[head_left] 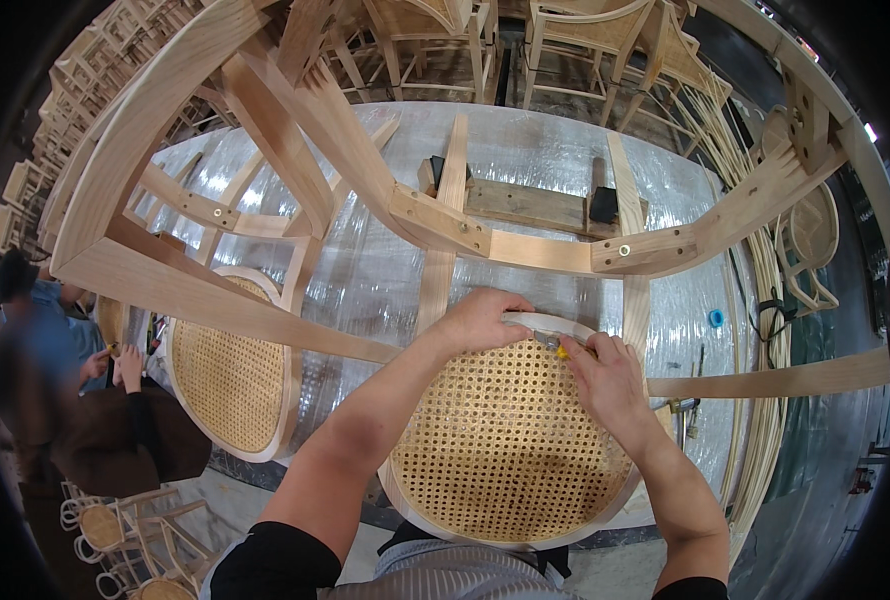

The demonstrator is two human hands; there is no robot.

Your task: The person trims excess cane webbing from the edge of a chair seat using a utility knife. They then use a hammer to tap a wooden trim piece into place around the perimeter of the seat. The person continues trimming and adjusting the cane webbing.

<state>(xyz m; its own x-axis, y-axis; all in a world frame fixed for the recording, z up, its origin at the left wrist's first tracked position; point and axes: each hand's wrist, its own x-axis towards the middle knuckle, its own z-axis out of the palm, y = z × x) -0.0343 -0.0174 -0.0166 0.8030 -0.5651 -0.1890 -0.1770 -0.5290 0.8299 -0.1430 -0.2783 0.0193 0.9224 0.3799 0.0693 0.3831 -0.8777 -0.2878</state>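
Note:
In front of me an oval woven cane panel (510,435) sits in a pale wooden rim (565,325), part of an unfinished chair lying on the table. At the panel's far edge, my left hand (480,322) is closed around the rim. My right hand (605,375) is closed on a small tool (562,352) with a yellow part and a metal end. That metal end meets the seam between cane and rim, close to my left fingertips. Most of the tool is hidden by my right fingers.
Bare chair framing (540,252) rises over the plastic-wrapped table (355,310). Another cane-panelled chair (227,385) lies to the left, near a person (85,380) at work. A blue ring (716,318) and long cane strips (765,430) are at the right. More chairs (585,40) stand beyond.

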